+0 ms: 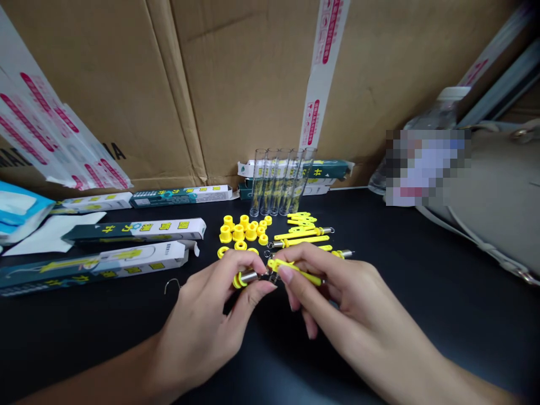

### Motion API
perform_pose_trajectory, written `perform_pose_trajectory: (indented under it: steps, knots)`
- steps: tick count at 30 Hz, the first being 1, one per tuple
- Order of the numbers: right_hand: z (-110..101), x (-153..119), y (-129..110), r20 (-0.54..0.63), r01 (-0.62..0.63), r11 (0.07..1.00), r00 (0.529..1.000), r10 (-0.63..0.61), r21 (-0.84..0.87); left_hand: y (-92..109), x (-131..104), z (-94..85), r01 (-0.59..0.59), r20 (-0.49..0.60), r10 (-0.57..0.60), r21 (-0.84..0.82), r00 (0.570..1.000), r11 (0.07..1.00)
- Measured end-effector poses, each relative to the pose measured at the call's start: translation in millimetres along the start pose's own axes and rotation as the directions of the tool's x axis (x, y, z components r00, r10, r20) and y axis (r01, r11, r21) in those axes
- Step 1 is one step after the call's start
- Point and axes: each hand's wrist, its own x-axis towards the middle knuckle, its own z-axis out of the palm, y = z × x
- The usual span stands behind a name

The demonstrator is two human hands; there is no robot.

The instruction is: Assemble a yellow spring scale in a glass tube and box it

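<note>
My left hand (211, 312) is pinched around a silver coil spring (250, 277) with a yellow ringed end piece (238, 279). Between the thumb and fingers of my right hand (333, 292) is a yellow plastic rod (300, 272) with an eyelet at its tip. The rod's eyelet end meets the spring's wire end; whether they are hooked together I cannot tell. Just beyond my hands lie several yellow caps (238, 231), some yellow rings (240, 246), and yellow rods (306, 240), a few with springs on them. A wire hook (172, 284) lies beside my left hand, partly covered.
Clear tubes (275, 185) stand upright behind the yellow parts. Printed narrow boxes (139, 229) lie at left, with more boxes (333, 169) behind the tubes. A plastic bottle (434, 118) and grey bag (489, 191) are at right. Cardboard (253, 73) forms the back of the black table (270, 365).
</note>
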Motion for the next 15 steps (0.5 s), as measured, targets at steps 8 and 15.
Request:
perform_pose_trajectory:
  steps: [8,15]
  knots:
    - [2.9,-0.1,6.1,-0.032,0.154,0.986,0.987,-0.157,-0.064,0.8,-0.5,-1.4,0.044,0.076,-0.035,-0.121,0.997,0.992]
    - [0.9,5.1,8.0,-0.064,0.216,0.972,0.973,-0.222,-0.091,2.9,-1.1,-3.5,0.051,0.136,-0.030,-0.150,0.990,0.987]
